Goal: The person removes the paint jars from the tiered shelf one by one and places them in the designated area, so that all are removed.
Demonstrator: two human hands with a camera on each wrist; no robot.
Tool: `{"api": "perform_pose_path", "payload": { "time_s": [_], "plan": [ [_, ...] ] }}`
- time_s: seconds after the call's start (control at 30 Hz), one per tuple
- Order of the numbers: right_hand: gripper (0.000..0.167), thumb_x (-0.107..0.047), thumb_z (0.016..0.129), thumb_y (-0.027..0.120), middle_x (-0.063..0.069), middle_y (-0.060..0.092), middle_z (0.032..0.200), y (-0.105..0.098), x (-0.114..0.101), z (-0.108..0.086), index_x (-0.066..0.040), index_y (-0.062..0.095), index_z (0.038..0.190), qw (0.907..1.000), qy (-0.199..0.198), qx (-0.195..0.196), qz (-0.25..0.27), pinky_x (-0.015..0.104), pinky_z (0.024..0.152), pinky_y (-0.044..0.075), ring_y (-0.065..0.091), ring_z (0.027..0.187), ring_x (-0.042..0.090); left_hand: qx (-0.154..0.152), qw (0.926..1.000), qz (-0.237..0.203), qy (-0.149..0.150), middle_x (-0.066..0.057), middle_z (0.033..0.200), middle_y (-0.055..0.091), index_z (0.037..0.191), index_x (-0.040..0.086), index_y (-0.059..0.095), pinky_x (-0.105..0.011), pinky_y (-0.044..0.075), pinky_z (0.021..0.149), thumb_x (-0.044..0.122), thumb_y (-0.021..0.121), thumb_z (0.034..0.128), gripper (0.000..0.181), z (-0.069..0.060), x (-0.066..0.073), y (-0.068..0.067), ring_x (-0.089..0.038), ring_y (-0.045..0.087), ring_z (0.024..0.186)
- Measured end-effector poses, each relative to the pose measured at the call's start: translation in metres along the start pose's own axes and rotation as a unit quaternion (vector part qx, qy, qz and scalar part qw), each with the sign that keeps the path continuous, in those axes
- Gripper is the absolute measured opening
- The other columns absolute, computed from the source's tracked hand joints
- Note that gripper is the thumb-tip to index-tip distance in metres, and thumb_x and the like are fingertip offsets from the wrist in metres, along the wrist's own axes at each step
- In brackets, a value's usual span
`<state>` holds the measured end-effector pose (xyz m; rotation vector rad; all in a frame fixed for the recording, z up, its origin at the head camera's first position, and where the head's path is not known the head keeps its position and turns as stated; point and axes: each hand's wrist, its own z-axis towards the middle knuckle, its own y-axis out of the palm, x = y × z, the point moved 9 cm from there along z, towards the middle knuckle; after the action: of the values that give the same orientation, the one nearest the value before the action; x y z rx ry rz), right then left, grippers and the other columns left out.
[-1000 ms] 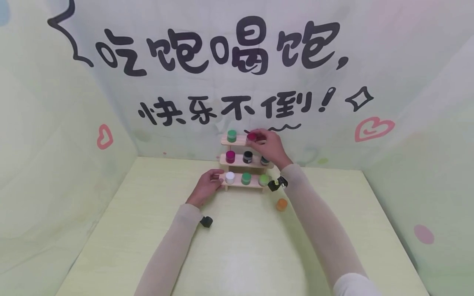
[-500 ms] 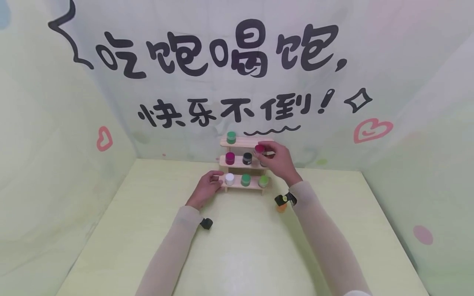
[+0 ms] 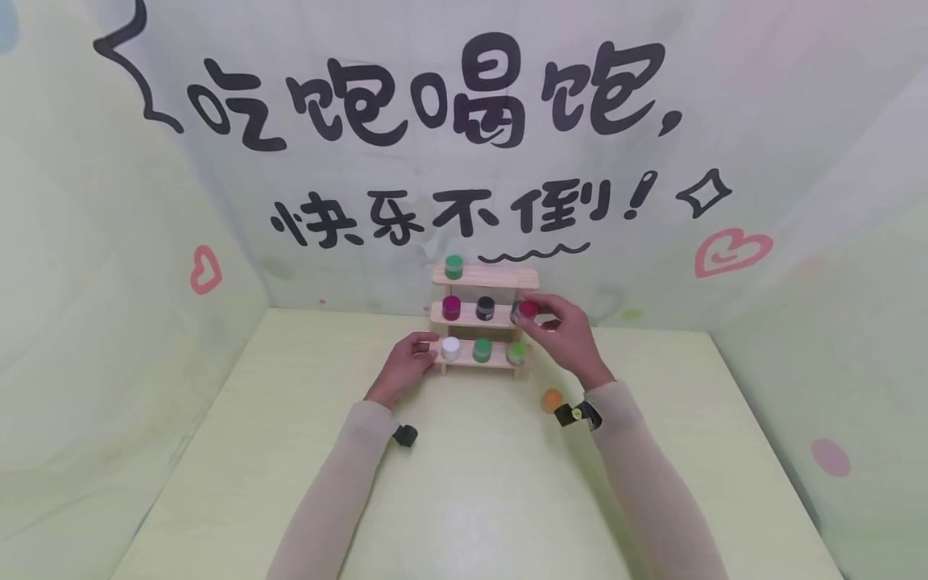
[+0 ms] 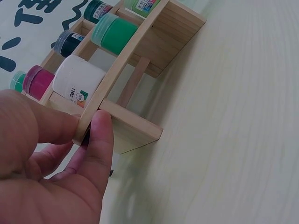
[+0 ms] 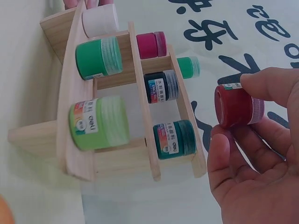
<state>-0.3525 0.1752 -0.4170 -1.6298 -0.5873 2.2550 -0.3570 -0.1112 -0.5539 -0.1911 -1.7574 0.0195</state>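
Observation:
A three-tier wooden rack (image 3: 487, 278) stands against the back wall with small paint jars on its shelves. My left hand (image 3: 403, 369) pinches the left end of the bottom shelf, beside the white paint jar (image 4: 78, 80). In the right wrist view, my right hand (image 5: 261, 140) holds a red paint jar (image 5: 233, 105) between thumb and fingers, in the air apart from the rack. From the head view this jar partly covers the dark teal paint jar (image 5: 175, 139) on the middle shelf. Only a green paint jar (image 3: 453, 267) sits on the top shelf, at its left end.
The middle shelf also bears a magenta jar (image 3: 451, 308) and a black jar (image 3: 485, 308). On the bottom shelf are a green jar (image 3: 482, 350) and a light green jar (image 3: 516, 352). An orange jar (image 3: 552, 400) rests on the table, near the right wrist camera.
My right hand has lifted the red paint jar off the top shelf and moved it right and down toward me. The left hand has stayed at the rack's end.

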Motion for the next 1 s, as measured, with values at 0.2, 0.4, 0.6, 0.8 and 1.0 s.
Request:
{"api": "perform_pose_path", "payload": {
  "time_s": [0.2, 0.4, 0.6, 0.8, 1.0],
  "plan": [
    [0.05, -0.034, 0.096, 0.079, 0.009, 0.071, 0.13, -0.007, 0.015, -0.017, -0.011, 0.067, 0.139, 0.9999, 0.013, 0.001, -0.007, 0.02, 0.083, 0.06, 0.066, 0.116, 0.025, 0.002, 1.0, -0.003, -0.001, -0.018, 0.126, 0.064, 0.139, 0.008, 0.062, -0.035, 0.065, 0.098, 0.005, 0.063, 0.1035, 0.036, -0.001, -0.002, -0.001, -0.023, 0.067, 0.108],
    [0.05, -0.035, 0.097, 0.079, 0.008, 0.071, 0.13, -0.01, 0.033, -0.03, -0.011, 0.067, 0.138, 0.9994, 0.032, 0.002, -0.012, 0.014, 0.082, 0.057, 0.065, 0.116, 0.024, 0.001, 1.0, 0.001, -0.003, -0.017, 0.125, 0.063, 0.14, 0.01, 0.062, -0.034, 0.065, 0.098, 0.006, 0.063, 0.1036, 0.036, -0.002, -0.001, -0.003, -0.022, 0.067, 0.107],
    [0.049, -0.034, 0.097, 0.079, 0.01, 0.071, 0.13, -0.015, 0.045, -0.045, -0.011, 0.067, 0.138, 0.9989, 0.04, -0.001, -0.023, 0.013, 0.083, 0.057, 0.065, 0.117, 0.024, -0.002, 1.0, -0.002, -0.003, -0.015, 0.123, 0.061, 0.14, 0.011, 0.062, -0.03, 0.065, 0.094, 0.007, 0.064, 0.1038, 0.036, -0.001, -0.004, -0.002, -0.02, 0.067, 0.104],
    [0.048, -0.032, 0.097, 0.079, 0.011, 0.072, 0.129, -0.022, 0.052, -0.058, -0.01, 0.067, 0.138, 0.9985, 0.039, -0.002, -0.038, 0.013, 0.082, 0.057, 0.065, 0.116, 0.027, -0.001, 1.0, -0.003, -0.002, -0.014, 0.122, 0.062, 0.14, 0.011, 0.062, -0.029, 0.065, 0.092, 0.007, 0.064, 0.1035, 0.036, 0.001, -0.006, -0.001, -0.019, 0.067, 0.102],
    [0.049, -0.032, 0.097, 0.08, 0.009, 0.072, 0.128, -0.027, 0.055, -0.07, -0.011, 0.067, 0.138, 0.9982, 0.042, -0.01, -0.042, 0.014, 0.082, 0.059, 0.065, 0.116, 0.025, -0.002, 1.0, -0.002, -0.005, -0.015, 0.124, 0.062, 0.14, 0.011, 0.062, -0.032, 0.065, 0.095, 0.007, 0.064, 0.1035, 0.037, 0.001, -0.003, 0.001, -0.02, 0.068, 0.103]
  ]
}}
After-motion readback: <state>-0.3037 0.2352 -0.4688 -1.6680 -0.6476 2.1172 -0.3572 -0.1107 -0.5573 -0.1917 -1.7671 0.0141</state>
